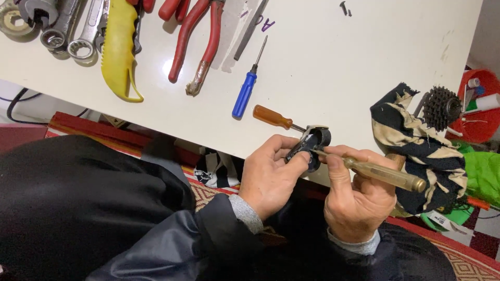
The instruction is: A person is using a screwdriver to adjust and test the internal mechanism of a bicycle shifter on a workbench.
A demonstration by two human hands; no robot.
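We hold a small black mechanical part [311, 145] in our left hand [271, 177], just off the near edge of the white desk [333, 67]. The left grip is closed around the part, thumb pressed on its near face and fingers wrapped behind it.

Our right hand [354, 198] is closed on a screwdriver with a clear amber handle [385, 175]. The long axis of this tool runs from lower right to upper left, with the handle end pointing away to the right and the shaft tip meeting the part from its right side. The part therefore lies directly to the left of the right grip, on the line of the shaft. The two hands are nearly touching at the thumbs.

A second screwdriver with an orange handle [272, 116] lies on the desk just behind the part. A blue-handled screwdriver [245, 93], red-handled pliers [195, 41] and a striped cloth [422, 145] lie further off.
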